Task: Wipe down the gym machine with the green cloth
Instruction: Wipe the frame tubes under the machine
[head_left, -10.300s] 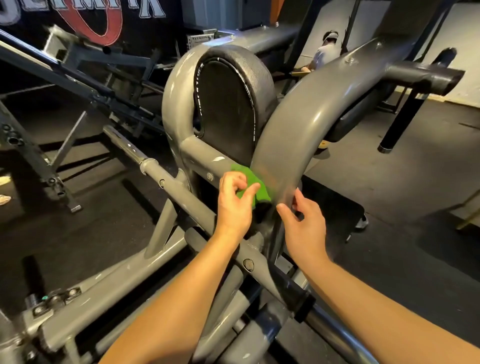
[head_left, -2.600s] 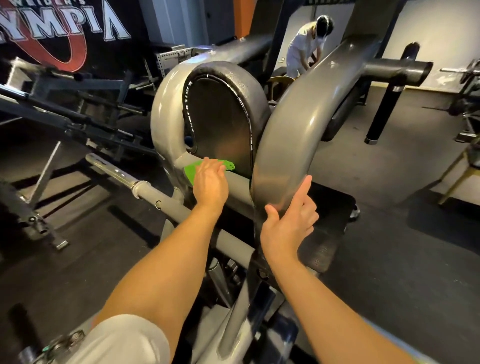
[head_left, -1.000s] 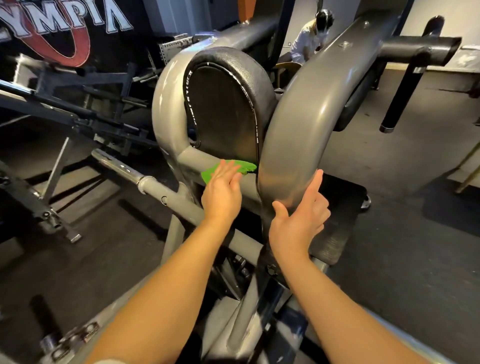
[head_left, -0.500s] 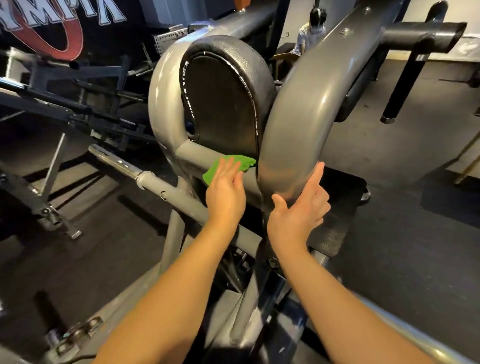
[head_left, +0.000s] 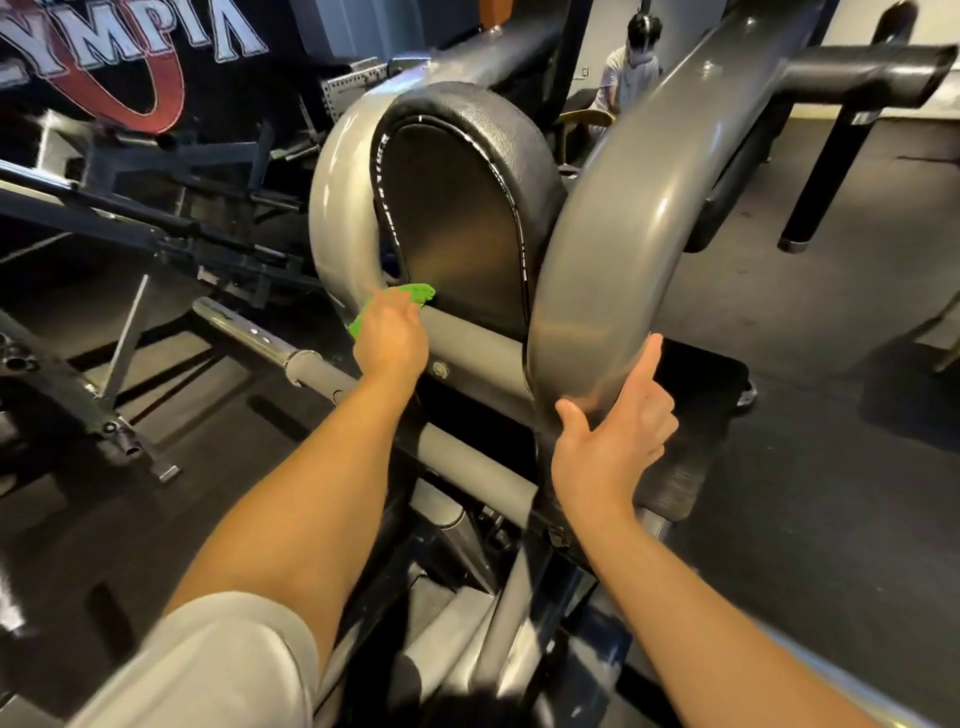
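1. At the left end of the grey crossbar (head_left: 478, 345), where it meets the left curved tube (head_left: 337, 208) of the gym machine (head_left: 675, 156), lies the green cloth (head_left: 415, 293). It sits just under the lower left corner of the black pad (head_left: 457, 208)
2. The left hand (head_left: 392, 340) lies flat on the cloth and presses it onto the metal, fingers stretched out rather than curled round it. Only the cloth's far edge and a strip at the left show past the hand
3. Half a second earlier the cloth sat further right on the same crossbar, its tip almost at the right curved tube (head_left: 597, 260). It is now at the bar's other end, and the bar between the hand and that tube shows bare
4. Ten seconds back the left hand pinched the cloth, bunched, at the foot of the right tube. Now the cloth is spread under a flat palm, well apart from that spot
5. The right hand (head_left: 613, 436) braces against the lower bend of the right tube and grasps nothing. Its forefinger (head_left: 649, 358) points straight up along the tube, the thumb (head_left: 571, 415) is spread onto the near edge, and the other fingers are loosely folded. Pose and place match the last three frames
6. A white sleeve (head_left: 208, 670) shows at the lower left, where half a second ago only bare arm was in view
7. Behind the machine sits a person in white (head_left: 628, 57)
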